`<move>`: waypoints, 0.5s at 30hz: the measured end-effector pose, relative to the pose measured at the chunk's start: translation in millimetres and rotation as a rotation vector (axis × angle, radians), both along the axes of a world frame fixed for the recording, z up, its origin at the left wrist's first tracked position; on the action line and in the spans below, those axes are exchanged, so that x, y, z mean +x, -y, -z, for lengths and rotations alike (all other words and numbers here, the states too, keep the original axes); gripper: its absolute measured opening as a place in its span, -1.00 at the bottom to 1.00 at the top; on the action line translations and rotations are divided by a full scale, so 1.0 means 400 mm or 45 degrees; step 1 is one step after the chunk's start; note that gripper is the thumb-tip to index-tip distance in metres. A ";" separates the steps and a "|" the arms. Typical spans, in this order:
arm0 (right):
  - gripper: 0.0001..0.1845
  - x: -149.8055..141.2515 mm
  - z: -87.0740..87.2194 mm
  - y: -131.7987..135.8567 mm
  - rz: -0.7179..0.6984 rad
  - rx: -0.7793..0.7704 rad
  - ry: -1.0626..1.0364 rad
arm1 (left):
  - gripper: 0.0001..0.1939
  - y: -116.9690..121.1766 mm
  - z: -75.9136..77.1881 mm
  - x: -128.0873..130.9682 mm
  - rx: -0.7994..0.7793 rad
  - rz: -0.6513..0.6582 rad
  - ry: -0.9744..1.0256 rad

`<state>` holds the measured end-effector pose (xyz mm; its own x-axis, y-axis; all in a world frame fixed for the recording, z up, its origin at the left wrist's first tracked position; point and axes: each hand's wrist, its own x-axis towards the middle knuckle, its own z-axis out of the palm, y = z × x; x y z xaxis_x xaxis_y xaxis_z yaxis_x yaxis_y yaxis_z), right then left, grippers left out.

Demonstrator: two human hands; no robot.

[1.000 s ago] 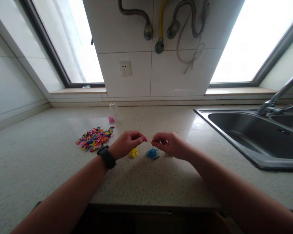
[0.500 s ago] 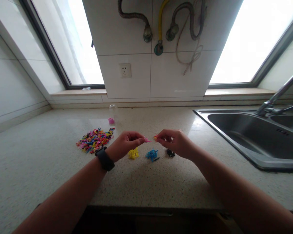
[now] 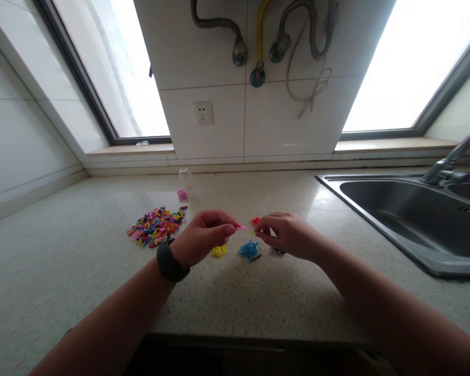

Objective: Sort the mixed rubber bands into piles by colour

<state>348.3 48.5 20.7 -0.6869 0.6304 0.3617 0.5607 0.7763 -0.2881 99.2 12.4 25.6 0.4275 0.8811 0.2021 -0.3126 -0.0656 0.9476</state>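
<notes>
My left hand [image 3: 209,235], wearing a dark wristwatch [image 3: 171,261], pinches a small pink rubber band [image 3: 241,227] that sticks out past the fingertips. Across from it, my right hand [image 3: 285,232] is closed at thumb and forefinger on a tiny yellow-orange rubber band [image 3: 254,232], mostly covered by the fingers. Just beyond those fingertips lies a small red heap [image 3: 255,221]. Below the hands are a yellow heap [image 3: 219,251] and a blue heap [image 3: 248,250] with a short dark piece [image 3: 256,257] beside it. A black heap [image 3: 279,251] is largely hidden under my right hand.
A large mixed-colour pile of bands [image 3: 156,226] spreads on the speckled counter [image 3: 219,303] at left. Behind it is a clear jar [image 3: 185,178] with something pink [image 3: 181,194] at its near end. A steel sink [image 3: 399,219] with a faucet [image 3: 438,169] occupies the right.
My right hand has shifted slightly nearer and away from the red heap, which shows more now. My left hand keeps its pinch on the pink band. The whole view has moved a little.
</notes>
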 end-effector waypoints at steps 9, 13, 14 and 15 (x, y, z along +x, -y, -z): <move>-0.84 -0.002 -0.006 0.005 -0.019 0.021 0.040 | -0.80 0.014 -0.012 0.001 0.094 0.046 -0.014; -0.85 0.000 -0.007 0.003 -0.016 0.026 0.052 | -0.82 0.014 -0.013 0.003 0.115 0.062 -0.022; -0.85 0.000 -0.007 0.003 -0.014 0.027 0.055 | -0.82 0.013 -0.011 0.003 0.125 0.059 -0.033; -0.85 0.001 -0.007 0.004 -0.015 0.027 0.058 | -0.80 0.012 -0.010 0.002 0.136 0.053 -0.046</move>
<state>348.6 47.0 23.7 -0.7104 0.6147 0.3426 0.5637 0.7885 -0.2458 100.1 7.7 29.6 0.4720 0.8368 0.2775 -0.2828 -0.1545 0.9467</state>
